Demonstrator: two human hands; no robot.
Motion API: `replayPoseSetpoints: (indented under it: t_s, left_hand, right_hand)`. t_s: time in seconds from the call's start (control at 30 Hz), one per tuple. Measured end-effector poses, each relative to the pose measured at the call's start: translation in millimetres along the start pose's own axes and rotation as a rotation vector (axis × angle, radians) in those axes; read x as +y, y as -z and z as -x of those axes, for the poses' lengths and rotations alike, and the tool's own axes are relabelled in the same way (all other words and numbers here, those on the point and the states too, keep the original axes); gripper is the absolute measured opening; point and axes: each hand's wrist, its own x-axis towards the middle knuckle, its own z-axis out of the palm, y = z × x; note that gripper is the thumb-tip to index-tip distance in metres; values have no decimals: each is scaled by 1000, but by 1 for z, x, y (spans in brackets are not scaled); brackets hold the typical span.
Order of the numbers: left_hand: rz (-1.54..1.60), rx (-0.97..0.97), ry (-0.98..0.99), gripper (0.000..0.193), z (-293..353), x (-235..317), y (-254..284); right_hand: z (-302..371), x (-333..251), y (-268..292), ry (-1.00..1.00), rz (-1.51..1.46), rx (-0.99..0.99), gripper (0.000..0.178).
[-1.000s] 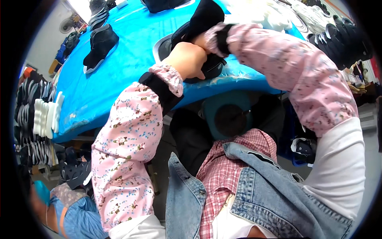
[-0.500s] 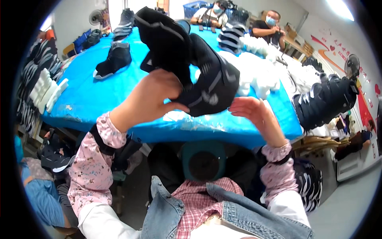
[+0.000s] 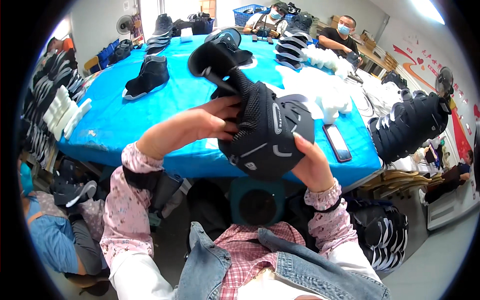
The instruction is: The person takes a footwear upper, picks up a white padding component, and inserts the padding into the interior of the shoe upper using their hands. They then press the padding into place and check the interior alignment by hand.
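Note:
Between my hands, above the near edge of the blue-covered table point(image 3: 120, 130), is a black shoe upper point(image 3: 267, 137) with grey trim and mesh at its side. My left hand point(image 3: 202, 121) grips it by the mesh side, the fingertips partly hidden behind or inside it. My right hand point(image 3: 313, 161) closes on its right side, thumb on the outer face. A dark flap point(image 3: 210, 62) sticks up from its upper left. Behind it on the table sits another dark shoe point(image 3: 227, 42). A single black shoe point(image 3: 147, 77) with a pale sole stands farther left.
A phone point(image 3: 337, 143) lies near the table's right edge, beside white padded pieces point(image 3: 325, 92). Stacked black shoes point(image 3: 410, 125) stand at the right, and dark shoes point(image 3: 291, 47) pile up at the back. Two masked people work beyond the table; another person point(image 3: 55, 235) sits at lower left.
The shoe upper has turned and come lower and nearer to me. My right hand, apart from it before, now grips its side. The phone and the shoe behind have come into view.

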Motion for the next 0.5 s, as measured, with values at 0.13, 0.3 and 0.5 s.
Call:
replayPoseSetpoints:
  t_s: [0.13, 0.3, 0.5]
  left_hand:
    - [164, 99, -39, 42, -8, -23, 8]
    - [438, 47, 12, 24, -26, -21, -13]
    - [-489, 138, -187, 24, -21, -17, -15]
  right_hand:
    - [10, 13, -5, 102, 135, 20, 36]
    - [13, 10, 10, 74, -134, -166, 47]
    - [20, 27, 14, 211, -163, -61, 48]
